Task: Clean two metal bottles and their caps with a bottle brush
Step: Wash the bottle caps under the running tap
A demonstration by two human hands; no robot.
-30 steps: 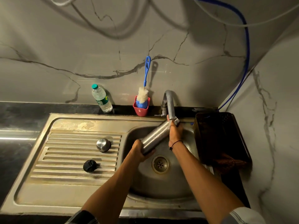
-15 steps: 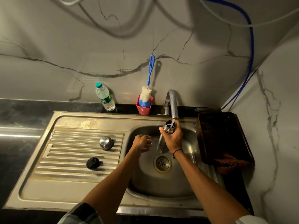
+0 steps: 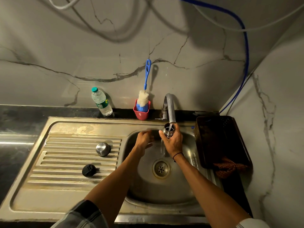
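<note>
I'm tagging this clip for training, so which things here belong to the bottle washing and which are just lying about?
Part of the job:
steel bottle gripped by the right hand under the curved metal tap
blue-handled bottle brush
round silver cap
black cap

Lying about:
clear plastic water bottle
dark basket
reddish cloth
</note>
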